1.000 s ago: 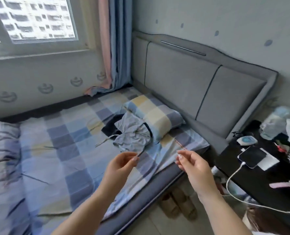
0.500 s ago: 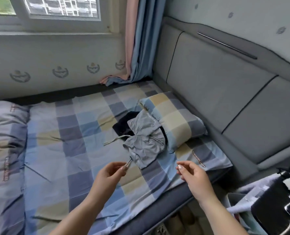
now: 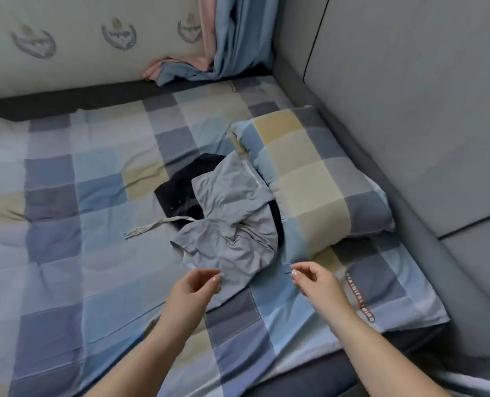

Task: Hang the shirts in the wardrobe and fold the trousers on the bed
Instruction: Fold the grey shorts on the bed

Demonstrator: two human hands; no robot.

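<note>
A crumpled grey garment (image 3: 232, 222) with a pale drawstring (image 3: 149, 227) lies on the checked bed sheet (image 3: 66, 224), on top of a dark navy garment (image 3: 180, 193). Both lean against a checked pillow (image 3: 315, 179). My left hand (image 3: 192, 293) hovers at the grey garment's near edge, fingers loosely curled, thumb and forefinger close together; whether it touches the cloth is unclear. My right hand (image 3: 315, 282) is held above the sheet to the right of the garment, fingers loosely curled, holding nothing I can make out.
A grey padded headboard (image 3: 410, 96) runs along the right. Blue and pink curtains (image 3: 218, 41) hang down to the bed's far corner against a patterned wall. The mattress's dark edge (image 3: 309, 376) is at the bottom.
The view has tilted down and moved closer to the bed; the nightstand and window have left the frame. Both hands have come nearer to the grey garment.
</note>
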